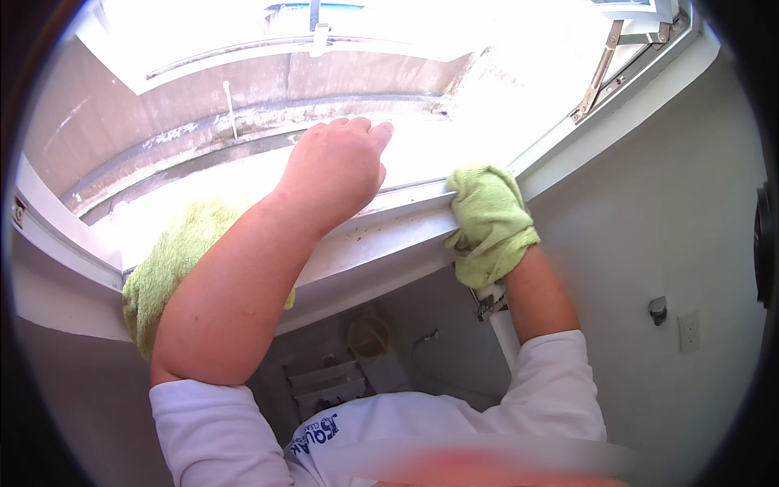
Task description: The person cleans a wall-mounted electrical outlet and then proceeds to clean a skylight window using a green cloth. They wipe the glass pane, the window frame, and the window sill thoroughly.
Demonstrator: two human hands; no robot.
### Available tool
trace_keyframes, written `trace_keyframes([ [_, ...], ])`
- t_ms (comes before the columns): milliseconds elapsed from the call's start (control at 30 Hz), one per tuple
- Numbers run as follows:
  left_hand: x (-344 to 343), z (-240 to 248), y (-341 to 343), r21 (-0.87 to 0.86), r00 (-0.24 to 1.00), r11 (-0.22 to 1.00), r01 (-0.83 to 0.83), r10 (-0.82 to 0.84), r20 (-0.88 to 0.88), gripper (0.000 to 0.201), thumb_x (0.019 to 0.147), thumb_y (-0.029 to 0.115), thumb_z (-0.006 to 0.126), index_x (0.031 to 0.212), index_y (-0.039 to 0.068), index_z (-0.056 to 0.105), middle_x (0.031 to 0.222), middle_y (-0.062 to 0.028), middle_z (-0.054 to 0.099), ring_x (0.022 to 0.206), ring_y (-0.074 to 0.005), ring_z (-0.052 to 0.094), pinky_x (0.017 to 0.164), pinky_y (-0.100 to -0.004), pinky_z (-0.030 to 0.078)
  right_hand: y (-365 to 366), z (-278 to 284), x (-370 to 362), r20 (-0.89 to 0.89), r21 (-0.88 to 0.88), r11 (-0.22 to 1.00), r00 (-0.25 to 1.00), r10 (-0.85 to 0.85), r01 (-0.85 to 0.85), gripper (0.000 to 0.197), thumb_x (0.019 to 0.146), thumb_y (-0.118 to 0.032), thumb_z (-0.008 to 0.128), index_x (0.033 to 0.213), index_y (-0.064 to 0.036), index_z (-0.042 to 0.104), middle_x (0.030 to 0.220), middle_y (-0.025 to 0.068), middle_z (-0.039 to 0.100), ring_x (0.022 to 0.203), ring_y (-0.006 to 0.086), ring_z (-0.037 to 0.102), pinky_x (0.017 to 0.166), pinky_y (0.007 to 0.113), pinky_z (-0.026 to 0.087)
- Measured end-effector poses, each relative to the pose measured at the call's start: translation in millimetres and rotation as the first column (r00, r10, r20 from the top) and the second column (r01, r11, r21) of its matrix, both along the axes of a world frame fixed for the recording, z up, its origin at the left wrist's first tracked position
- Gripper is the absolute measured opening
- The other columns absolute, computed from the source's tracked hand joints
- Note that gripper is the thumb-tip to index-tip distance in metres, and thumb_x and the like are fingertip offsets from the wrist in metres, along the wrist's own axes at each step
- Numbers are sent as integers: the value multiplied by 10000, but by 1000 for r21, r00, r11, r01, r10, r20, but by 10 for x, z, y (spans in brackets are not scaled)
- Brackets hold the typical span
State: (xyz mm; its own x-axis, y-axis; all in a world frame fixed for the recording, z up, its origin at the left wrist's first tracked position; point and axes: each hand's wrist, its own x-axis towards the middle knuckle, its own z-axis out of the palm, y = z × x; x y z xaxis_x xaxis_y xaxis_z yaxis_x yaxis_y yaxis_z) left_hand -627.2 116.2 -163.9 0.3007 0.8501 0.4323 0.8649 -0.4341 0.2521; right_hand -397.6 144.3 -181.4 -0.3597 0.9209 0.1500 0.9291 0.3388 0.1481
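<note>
My left hand (334, 166) is raised over the window opening, its back toward me. Its fingers curl down in a closed shape, and whatever they may hold is hidden. A lime-green cloth (489, 213) wraps my right hand, covering the fingers, and presses against the right part of the white window sill (369, 243). Dark smudges mark this cloth. A second lime-green cloth (174, 260) hangs over the sill at the left, partly behind my left forearm. Small specks of dirt dot the sill between my arms.
At the upper right, a metal hinge arm (599, 73) joins the frame to the opened window. Outside stands a stained wall (268, 85). Below the sill are a rack (329, 381) and a round yellowish container (368, 335). An outlet (689, 332) sits on the grey wall.
</note>
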Motion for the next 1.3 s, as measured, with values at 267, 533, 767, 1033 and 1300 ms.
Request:
trace_keyframes([
  [267,-123,-66,-7,68,998,997,-22,19,54,349,720,35,484,1066,51,526,910,-105,566,871,-253,531,766,-363,427,-359,102,-702,-165,11,898,885,436,-440,246,640,-214,609,851,-92,574,818,116,594,797,271,575,712,361,447],
  [533,-133,-54,-52,70,998,997,26,-30,58,370,709,31,500,1078,43,513,896,-105,563,867,-260,528,763,-361,421,78,249,252,75,-75,997,997,-3,9,286,645,-134,662,902,-47,571,806,126,603,778,252,591,741,339,471],
  [767,-31,-44,46,134,997,991,-4,-5,73,384,710,29,502,1093,57,506,915,-97,567,883,-242,529,785,-354,419,-98,36,-165,-132,-60,968,963,233,-243,271,663,-125,598,911,-41,527,829,105,527,817,227,531,768,296,439],
  [1033,-28,32,83,161,918,986,-34,-33,396,398,715,3,470,1107,66,500,944,-118,569,892,-266,535,789,-358,420,-433,-362,-1074,-749,-134,750,562,352,-648,447,651,-162,642,1061,-46,508,999,111,528,963,219,498,859,301,389],
  [1300,-207,-3,5,326,929,944,-55,-71,363,400,677,-36,473,1066,45,523,874,-121,571,808,-275,547,718,-358,441,-328,-134,-808,-563,-164,806,725,397,-569,406,605,-236,671,947,-55,551,877,93,558,835,244,531,762,320,425],
])
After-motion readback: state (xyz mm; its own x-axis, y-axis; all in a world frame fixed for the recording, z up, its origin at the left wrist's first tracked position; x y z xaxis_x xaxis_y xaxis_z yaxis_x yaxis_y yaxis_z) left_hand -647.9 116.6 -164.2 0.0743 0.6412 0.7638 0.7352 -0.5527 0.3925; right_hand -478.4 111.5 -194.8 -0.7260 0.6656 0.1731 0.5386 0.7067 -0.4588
